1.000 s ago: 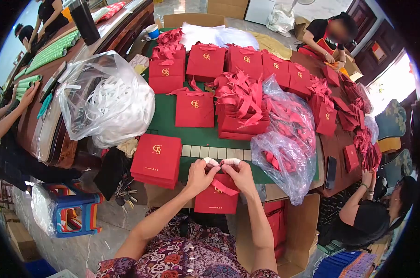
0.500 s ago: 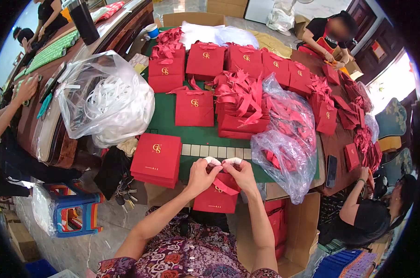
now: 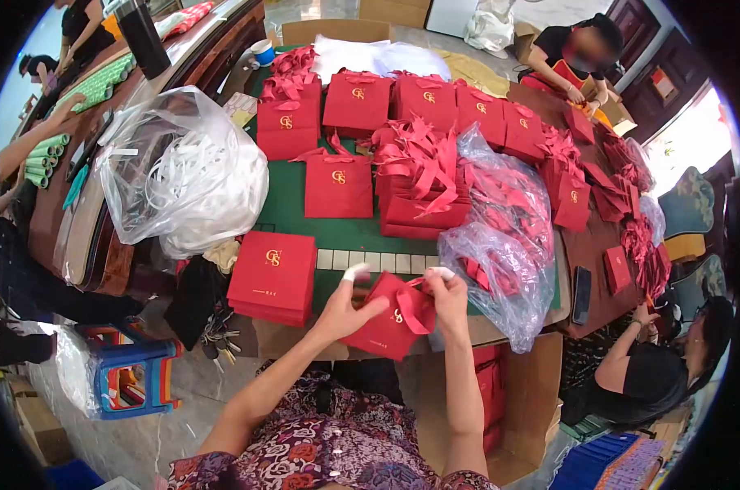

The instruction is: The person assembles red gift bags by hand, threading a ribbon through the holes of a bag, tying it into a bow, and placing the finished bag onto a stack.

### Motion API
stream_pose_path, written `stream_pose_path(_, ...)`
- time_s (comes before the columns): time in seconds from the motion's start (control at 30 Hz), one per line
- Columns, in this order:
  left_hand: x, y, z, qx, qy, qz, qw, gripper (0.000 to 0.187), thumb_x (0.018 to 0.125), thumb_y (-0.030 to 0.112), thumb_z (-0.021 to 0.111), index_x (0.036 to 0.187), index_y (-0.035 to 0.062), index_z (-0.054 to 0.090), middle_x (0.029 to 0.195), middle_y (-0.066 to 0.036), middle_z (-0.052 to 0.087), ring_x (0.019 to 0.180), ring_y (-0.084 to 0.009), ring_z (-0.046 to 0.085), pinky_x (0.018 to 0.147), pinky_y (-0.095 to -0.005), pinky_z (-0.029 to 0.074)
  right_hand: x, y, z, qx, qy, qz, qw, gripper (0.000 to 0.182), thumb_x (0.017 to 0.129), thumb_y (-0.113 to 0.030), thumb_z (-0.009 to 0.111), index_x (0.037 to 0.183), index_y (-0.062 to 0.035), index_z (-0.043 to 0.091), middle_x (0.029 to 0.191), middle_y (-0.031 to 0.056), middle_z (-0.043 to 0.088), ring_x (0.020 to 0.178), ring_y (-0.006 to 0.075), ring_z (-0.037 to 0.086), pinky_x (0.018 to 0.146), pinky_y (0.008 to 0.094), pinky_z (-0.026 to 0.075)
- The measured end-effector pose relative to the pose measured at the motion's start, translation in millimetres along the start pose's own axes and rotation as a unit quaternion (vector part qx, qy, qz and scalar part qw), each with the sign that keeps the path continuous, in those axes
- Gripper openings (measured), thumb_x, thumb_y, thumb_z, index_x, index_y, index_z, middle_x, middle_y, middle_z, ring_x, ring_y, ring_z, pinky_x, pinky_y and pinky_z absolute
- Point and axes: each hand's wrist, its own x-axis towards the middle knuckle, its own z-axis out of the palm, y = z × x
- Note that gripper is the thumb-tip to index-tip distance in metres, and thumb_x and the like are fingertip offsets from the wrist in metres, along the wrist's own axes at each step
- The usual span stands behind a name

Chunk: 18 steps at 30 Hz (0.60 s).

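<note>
A small red paper gift bag (image 3: 386,335) with a gold monogram hangs tilted at the table's front edge. My right hand (image 3: 449,304) pinches the red ribbon (image 3: 417,314) at the top right of this bag; its fingers, one with a white wrap on the tip, are closed. My left hand (image 3: 344,310) is beside the bag's upper left, thumb stretched over the bag's edge and the white-wrapped index finger pointing up, fingers apart and partly blurred. A stack of flat red bags (image 3: 270,278) lies left of my hands, without ribbons in view.
Beyond my hands lies a pile of ribboned red bags (image 3: 423,204), next to a plastic bag of red ribbons (image 3: 500,237). A clear bag of white ribbon (image 3: 194,175) stands left. An open carton (image 3: 525,408) is below right. Co-workers sit at right (image 3: 655,359) and far right (image 3: 578,61).
My hands have come apart: the left moved left off the ribbon, the right moved right with the ribbon. The bag has tilted. The view has shifted slightly.
</note>
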Motion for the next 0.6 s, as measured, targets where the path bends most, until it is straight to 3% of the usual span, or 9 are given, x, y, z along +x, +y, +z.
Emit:
stream_pose_path(0.03, -5, 0, -7, 0.069, -0.07, 0.019, 0.995, 0.072, 0.082, 0.021, 0.079, 0.139, -0.0004, 0.042, 0.116, -0.017, 0.064, 0.106, -0.0204, 0.063, 0.093, -0.0344, 0.051, 4, 7, -8, 0.015, 0.003, -0.004, 1.0, 0.013, 0.093, -0.014, 0.066, 0.089, -0.0021, 0.069, 0.074, -0.006, 0.06, 0.065, 0.0026, 0.05, 0.058, 0.0204, 0.039)
stream_pose_path(0.07, -11, 1, -10, 0.068, -0.072, 0.02, 0.995, 0.072, 0.082, 0.021, 0.079, 0.139, -0.0004, 0.042, 0.116, -0.017, 0.064, 0.106, -0.0204, 0.063, 0.093, -0.0344, 0.051, 5, 11, -10, 0.015, 0.004, -0.005, 1.0, 0.013, 0.093, -0.014, 0.066, 0.089, -0.0021, 0.069, 0.074, -0.006, 0.06, 0.065, 0.0026, 0.05, 0.058, 0.0204, 0.039)
stream_pose_path(0.13, -26, 22, -11, 0.116, -0.176, -0.063, 0.976, 0.077, 0.079, 0.024, 0.08, 0.138, -0.0053, 0.041, 0.118, -0.018, 0.064, 0.11, -0.0243, 0.064, 0.094, -0.0373, 0.05, 3, 12, -8, 0.009, 0.021, -0.014, 1.0, 0.012, 0.094, -0.013, 0.066, 0.089, -0.0021, 0.069, 0.074, -0.0062, 0.06, 0.064, 0.0025, 0.05, 0.057, 0.0205, 0.038)
stream_pose_path(0.17, -33, 15, -8, 0.172, -0.158, -0.078, 0.969, 0.077, 0.078, 0.025, 0.081, 0.137, -0.0069, 0.041, 0.117, -0.021, 0.065, 0.109, -0.0269, 0.065, 0.093, -0.0386, 0.051, 2, 12, -6, 0.009, 0.022, -0.015, 1.0, 0.012, 0.094, -0.013, 0.066, 0.089, -0.0021, 0.069, 0.074, -0.0062, 0.06, 0.064, 0.0025, 0.05, 0.057, 0.0205, 0.038)
stream_pose_path(0.3, -45, 31, -19, 0.175, -0.185, -0.074, 0.964, 0.075, 0.078, 0.024, 0.08, 0.136, -0.0077, 0.043, 0.112, -0.023, 0.067, 0.107, -0.0285, 0.067, 0.091, -0.0387, 0.052, 11, -1, 1, -0.033, 0.084, -0.083, 0.993, 0.013, 0.094, -0.013, 0.065, 0.089, -0.0017, 0.069, 0.074, -0.0054, 0.06, 0.064, 0.0026, 0.05, 0.057, 0.0201, 0.038)
stream_pose_path(0.37, -54, 23, -28, 0.222, -0.21, -0.027, 0.952, 0.073, 0.078, 0.023, 0.08, 0.134, -0.008, 0.045, 0.109, -0.024, 0.068, 0.105, -0.0306, 0.068, 0.089, -0.0392, 0.052, 14, -14, -4, -0.038, 0.101, -0.074, 0.991, 0.013, 0.094, -0.013, 0.065, 0.09, -0.0019, 0.069, 0.076, -0.005, 0.062, 0.067, 0.0036, 0.053, 0.062, 0.0208, 0.041)
stream_pose_path(0.6, -63, 38, -42, 0.217, -0.155, -0.03, 0.963, 0.066, 0.077, 0.023, 0.081, 0.127, -0.0043, 0.049, 0.107, -0.023, 0.068, 0.103, -0.0341, 0.068, 0.087, -0.0399, 0.052, 19, 7, -6, -0.087, 0.075, -0.104, 0.988, 0.021, 0.095, -0.017, 0.064, 0.1, 0.003, 0.069, 0.083, 0.0015, 0.068, 0.08, 0.0091, 0.061, 0.073, 0.0248, 0.048)
